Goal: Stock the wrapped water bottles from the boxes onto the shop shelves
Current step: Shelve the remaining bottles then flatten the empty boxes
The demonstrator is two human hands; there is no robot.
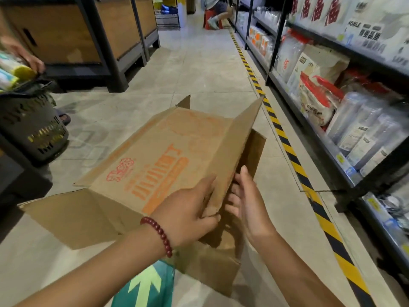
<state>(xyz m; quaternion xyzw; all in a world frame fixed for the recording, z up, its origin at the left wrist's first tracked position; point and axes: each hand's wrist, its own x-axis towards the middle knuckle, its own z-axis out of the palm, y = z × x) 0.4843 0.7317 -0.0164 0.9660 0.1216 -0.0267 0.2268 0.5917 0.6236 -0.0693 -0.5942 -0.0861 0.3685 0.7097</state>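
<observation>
A brown cardboard box with orange print is held above the floor in front of me, its flaps spread open. My left hand grips the near edge of a raised flap, thumb under and fingers on top. My right hand sits just to the right, fingers straight and reaching behind that same flap. No bottle shows inside the box. Wrapped clear bottles stand on the shop shelf at the right.
Black shelving runs along the right, behind a yellow-black floor stripe. A dark shopping basket stands at left, with another person's hand above it. Wooden cabinets line the left. A person sits on a red stool far down the aisle.
</observation>
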